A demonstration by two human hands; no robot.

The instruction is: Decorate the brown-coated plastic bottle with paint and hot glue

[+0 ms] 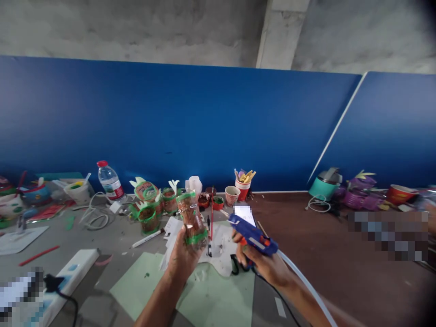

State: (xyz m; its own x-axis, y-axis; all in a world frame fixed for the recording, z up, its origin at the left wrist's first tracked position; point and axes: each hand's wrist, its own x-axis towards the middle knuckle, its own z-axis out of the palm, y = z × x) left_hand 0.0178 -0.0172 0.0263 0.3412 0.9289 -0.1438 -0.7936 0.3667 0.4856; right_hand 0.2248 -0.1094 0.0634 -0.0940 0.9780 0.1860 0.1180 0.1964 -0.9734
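Observation:
My left hand (183,255) is closed around the lower part of a cut plastic bottle (191,217), painted brown with green bands at both ends, held nearly upright above the table. In my right hand (260,262) is a blue hot glue gun (252,235), its nozzle pointing up and left toward the bottle, a small gap apart from it. A long white glue stick (306,284) trails from its back end. Beneath both hands lie pale green sheets (218,299) and white cut paper (223,259). Brown pots with green rims (148,220) stand left of the bottle.
A water bottle (111,181) with a red cap stands back left, near a white cable. At front left lies a power strip (73,277) with a black plug. Paper cups (232,196), a phone (244,213) and a marker (148,238) are nearby. A blue partition (190,122) closes the back.

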